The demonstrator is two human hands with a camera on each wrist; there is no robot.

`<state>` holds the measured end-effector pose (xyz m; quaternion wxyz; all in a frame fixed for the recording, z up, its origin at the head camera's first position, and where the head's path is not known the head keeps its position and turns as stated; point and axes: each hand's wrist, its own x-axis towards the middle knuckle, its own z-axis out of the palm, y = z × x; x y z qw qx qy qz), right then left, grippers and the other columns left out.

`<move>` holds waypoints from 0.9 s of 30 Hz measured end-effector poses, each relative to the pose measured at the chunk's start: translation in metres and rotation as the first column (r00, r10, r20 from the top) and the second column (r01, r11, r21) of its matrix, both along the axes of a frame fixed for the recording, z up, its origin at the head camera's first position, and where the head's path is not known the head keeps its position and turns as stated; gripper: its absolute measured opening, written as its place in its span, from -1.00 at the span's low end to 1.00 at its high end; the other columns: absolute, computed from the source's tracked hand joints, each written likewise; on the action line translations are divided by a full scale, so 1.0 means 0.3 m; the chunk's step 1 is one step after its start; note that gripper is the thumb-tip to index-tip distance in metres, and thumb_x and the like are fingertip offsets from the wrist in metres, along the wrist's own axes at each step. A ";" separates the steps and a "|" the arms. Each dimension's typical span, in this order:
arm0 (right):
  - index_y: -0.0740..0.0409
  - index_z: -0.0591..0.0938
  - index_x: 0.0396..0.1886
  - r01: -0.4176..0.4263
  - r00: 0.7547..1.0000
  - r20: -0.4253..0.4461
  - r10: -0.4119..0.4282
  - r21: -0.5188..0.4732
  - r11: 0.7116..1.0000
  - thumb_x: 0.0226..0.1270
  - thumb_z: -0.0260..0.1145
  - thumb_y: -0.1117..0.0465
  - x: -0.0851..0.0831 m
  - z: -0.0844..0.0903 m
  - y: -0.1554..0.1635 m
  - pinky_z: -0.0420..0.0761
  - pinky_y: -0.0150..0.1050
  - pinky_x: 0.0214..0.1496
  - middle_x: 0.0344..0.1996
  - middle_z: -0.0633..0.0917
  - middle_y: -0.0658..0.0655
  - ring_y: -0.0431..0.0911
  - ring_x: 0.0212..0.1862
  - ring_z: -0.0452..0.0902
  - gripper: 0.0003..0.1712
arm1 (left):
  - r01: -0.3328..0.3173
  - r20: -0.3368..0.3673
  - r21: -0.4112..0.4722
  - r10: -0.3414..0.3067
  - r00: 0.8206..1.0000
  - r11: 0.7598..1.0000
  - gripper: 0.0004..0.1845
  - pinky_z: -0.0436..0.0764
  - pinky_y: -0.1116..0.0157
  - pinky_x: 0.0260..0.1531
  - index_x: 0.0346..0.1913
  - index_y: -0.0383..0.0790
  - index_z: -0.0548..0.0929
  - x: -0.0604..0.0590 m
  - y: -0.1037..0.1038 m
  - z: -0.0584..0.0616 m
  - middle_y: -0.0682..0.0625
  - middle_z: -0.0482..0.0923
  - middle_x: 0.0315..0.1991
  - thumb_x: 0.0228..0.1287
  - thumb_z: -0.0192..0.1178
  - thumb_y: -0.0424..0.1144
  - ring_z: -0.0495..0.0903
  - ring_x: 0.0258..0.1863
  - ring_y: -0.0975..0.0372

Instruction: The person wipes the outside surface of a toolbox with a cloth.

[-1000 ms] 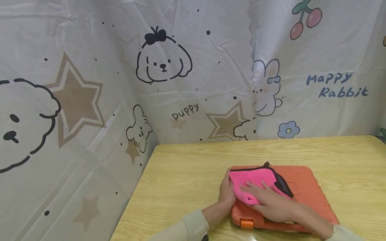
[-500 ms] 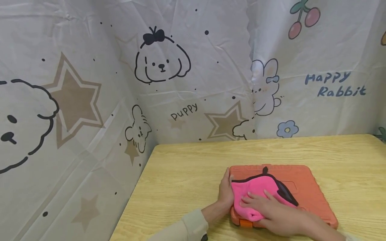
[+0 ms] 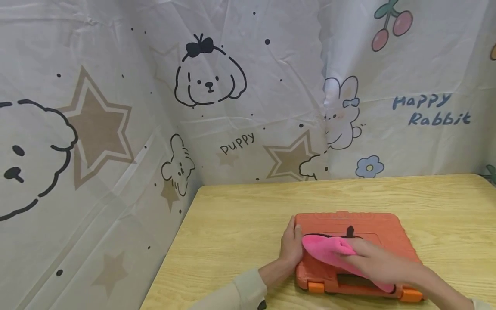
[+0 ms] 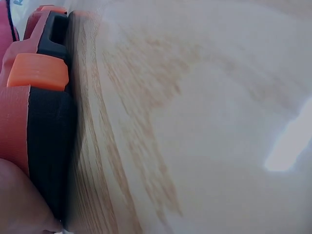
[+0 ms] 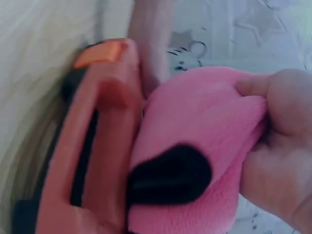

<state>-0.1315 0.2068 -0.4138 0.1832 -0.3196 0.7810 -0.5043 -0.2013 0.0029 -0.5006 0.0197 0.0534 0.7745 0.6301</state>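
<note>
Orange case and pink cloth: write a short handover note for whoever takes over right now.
Left hand: braces the left edge of the orange case, fingers curled against its side.
Right hand: grips the folded pink cloth and presses it on the case's top.
The case lies flat on the wooden table, orange latches at the near edge.
Done: cloth is on the lid's left part.
Left: probably the right part and the edges.
</note>
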 end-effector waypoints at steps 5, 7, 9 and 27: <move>0.28 0.40 0.36 0.205 0.972 0.112 -0.205 0.013 0.979 0.64 0.01 0.09 -0.015 0.053 0.067 0.51 -0.31 -0.19 -0.02 0.53 0.18 -0.10 -0.11 0.46 -0.52 | -0.029 -0.005 -0.043 0.029 1.000 0.999 -0.46 0.09 -0.03 0.44 0.52 -0.48 0.08 0.002 0.003 0.000 -0.29 0.13 0.50 0.64 -0.22 -0.28 0.07 0.49 -0.08; 0.30 0.36 0.38 0.283 0.946 0.163 -0.279 0.000 0.959 0.63 0.03 0.04 -0.022 0.072 0.092 0.55 -0.26 -0.25 -0.09 0.53 0.20 -0.08 -0.18 0.48 -0.47 | -0.037 0.005 -0.054 0.038 0.999 0.998 -0.46 0.09 -0.03 0.44 0.53 -0.47 0.08 0.002 0.005 0.003 -0.28 0.12 0.50 0.65 -0.22 -0.27 0.07 0.49 -0.07; 0.34 0.34 0.36 0.335 0.928 0.188 -0.322 -0.038 0.942 0.64 0.02 0.03 -0.031 0.090 0.117 0.59 -0.22 -0.31 -0.18 0.54 0.22 -0.07 -0.26 0.52 -0.45 | -0.042 0.012 -0.065 0.043 0.999 0.997 -0.45 0.10 -0.03 0.44 0.53 -0.46 0.07 0.001 0.008 0.006 -0.27 0.12 0.51 0.65 -0.22 -0.26 0.08 0.49 -0.06; 0.46 0.41 -0.03 0.760 0.605 -0.259 -0.753 -0.096 0.643 0.65 -0.10 0.05 -0.136 0.122 0.226 0.43 -0.33 -0.44 -0.27 0.46 0.30 -0.06 -0.31 0.38 -0.53 | -0.041 0.011 -0.073 0.042 0.999 0.997 -0.45 0.10 -0.03 0.44 0.53 -0.45 0.07 -0.002 0.011 0.006 -0.28 0.10 0.51 0.66 -0.24 -0.24 0.07 0.49 -0.07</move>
